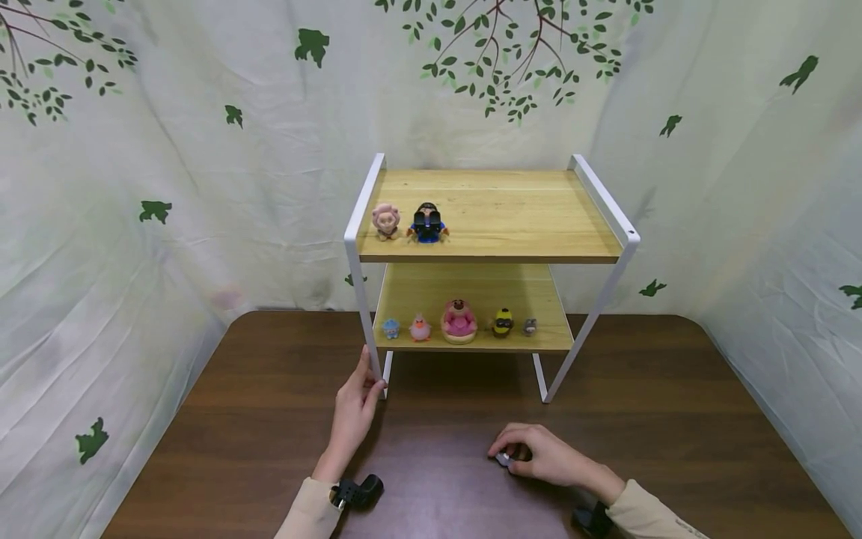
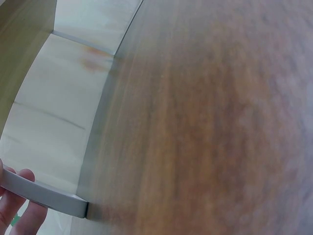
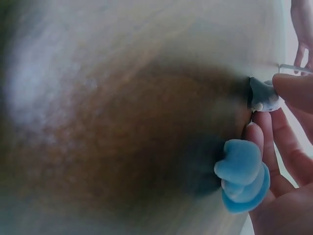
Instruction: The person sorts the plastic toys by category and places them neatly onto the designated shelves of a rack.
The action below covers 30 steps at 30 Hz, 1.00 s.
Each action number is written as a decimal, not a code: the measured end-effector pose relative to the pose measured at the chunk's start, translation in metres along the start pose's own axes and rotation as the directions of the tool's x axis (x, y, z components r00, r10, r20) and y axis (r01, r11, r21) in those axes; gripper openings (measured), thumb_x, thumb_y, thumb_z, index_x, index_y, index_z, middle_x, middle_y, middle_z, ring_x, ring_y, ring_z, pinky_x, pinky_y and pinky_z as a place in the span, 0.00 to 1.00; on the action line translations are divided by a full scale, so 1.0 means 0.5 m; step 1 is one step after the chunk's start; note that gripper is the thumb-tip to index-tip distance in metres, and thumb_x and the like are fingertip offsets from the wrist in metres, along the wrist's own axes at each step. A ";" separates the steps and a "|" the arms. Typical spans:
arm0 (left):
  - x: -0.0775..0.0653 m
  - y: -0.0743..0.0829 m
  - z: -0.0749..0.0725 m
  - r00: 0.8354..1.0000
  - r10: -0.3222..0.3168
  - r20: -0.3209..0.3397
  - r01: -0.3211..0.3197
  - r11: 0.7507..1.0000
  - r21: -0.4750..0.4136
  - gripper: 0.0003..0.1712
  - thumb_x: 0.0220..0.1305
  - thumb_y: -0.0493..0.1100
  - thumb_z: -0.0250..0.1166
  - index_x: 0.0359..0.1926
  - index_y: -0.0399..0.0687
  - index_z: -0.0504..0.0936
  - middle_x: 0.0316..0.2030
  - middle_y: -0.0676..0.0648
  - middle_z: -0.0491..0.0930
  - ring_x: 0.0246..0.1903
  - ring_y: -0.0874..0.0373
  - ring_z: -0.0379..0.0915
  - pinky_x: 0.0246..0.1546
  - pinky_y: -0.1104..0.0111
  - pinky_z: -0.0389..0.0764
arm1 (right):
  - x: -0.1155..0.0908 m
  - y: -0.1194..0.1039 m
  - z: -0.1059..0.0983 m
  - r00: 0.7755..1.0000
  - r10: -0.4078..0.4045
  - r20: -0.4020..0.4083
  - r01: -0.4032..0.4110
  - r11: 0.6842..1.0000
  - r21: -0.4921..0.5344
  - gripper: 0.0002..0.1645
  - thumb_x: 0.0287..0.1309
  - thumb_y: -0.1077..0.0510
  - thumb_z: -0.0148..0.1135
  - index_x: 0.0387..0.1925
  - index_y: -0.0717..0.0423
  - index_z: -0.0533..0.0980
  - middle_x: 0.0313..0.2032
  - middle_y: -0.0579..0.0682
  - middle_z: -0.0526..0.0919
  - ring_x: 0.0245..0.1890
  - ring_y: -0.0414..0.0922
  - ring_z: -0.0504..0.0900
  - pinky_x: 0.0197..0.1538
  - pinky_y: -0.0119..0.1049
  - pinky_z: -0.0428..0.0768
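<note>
My left hand holds the front left leg of a white-framed two-tier shelf low down. In the left wrist view, its fingers wrap around the white metal leg. Just above the table, in front of the shelf, my right hand pinches a small grey figurine between thumb and fingers. The right wrist view has this grey figurine at the fingertips. A blue figurine appears there beside the lower fingers; whether the hand holds it I cannot tell. The hand hides it in the head view.
On the upper tier stand a pink figurine and a dark-blue one with black binoculars. Along the lower tier's front edge are several more, including a pink bear. A brown wooden table bears the shelf; leaf-patterned cloth surrounds it.
</note>
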<state>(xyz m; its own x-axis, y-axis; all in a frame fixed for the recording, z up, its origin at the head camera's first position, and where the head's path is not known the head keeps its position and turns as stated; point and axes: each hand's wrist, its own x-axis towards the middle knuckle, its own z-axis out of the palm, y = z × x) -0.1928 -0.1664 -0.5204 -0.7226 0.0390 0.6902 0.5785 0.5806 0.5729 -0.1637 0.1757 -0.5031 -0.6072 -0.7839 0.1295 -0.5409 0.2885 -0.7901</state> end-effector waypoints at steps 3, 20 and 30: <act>0.000 0.000 0.000 1.000 -0.003 0.001 0.003 1.000 0.001 0.53 0.54 0.24 0.66 0.74 0.51 0.49 0.27 0.44 0.75 0.26 0.55 0.76 0.26 0.63 0.82 | 0.002 -0.001 0.000 1.000 0.010 -0.013 -0.011 1.000 -0.010 0.18 0.52 0.72 0.63 0.45 0.57 0.81 0.42 0.46 0.79 0.38 0.37 0.77 0.35 0.29 0.80; -0.001 0.002 -0.001 0.998 -0.054 0.023 0.054 0.998 0.013 0.51 0.55 0.25 0.66 0.74 0.49 0.50 0.28 0.45 0.75 0.27 0.56 0.76 0.29 0.62 0.83 | 0.009 -0.017 -0.010 0.994 0.000 -0.113 0.008 0.997 0.072 0.16 0.54 0.73 0.61 0.45 0.61 0.80 0.42 0.52 0.78 0.39 0.45 0.78 0.37 0.33 0.82; -0.001 0.003 -0.002 0.999 -0.047 0.024 0.046 0.999 0.018 0.51 0.55 0.24 0.66 0.74 0.50 0.49 0.28 0.44 0.75 0.27 0.55 0.77 0.29 0.62 0.83 | 0.010 -0.023 -0.017 0.988 0.094 -0.125 -0.076 0.987 0.142 0.15 0.54 0.72 0.62 0.45 0.60 0.78 0.42 0.56 0.80 0.39 0.45 0.80 0.37 0.33 0.82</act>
<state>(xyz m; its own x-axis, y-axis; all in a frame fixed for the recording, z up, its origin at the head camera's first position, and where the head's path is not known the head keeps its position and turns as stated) -0.1915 -0.1662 -0.5195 -0.7578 0.0317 0.6517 0.5377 0.5962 0.5962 -0.1656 0.1731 -0.4882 -0.7236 -0.6781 0.1287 -0.4052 0.2664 -0.8746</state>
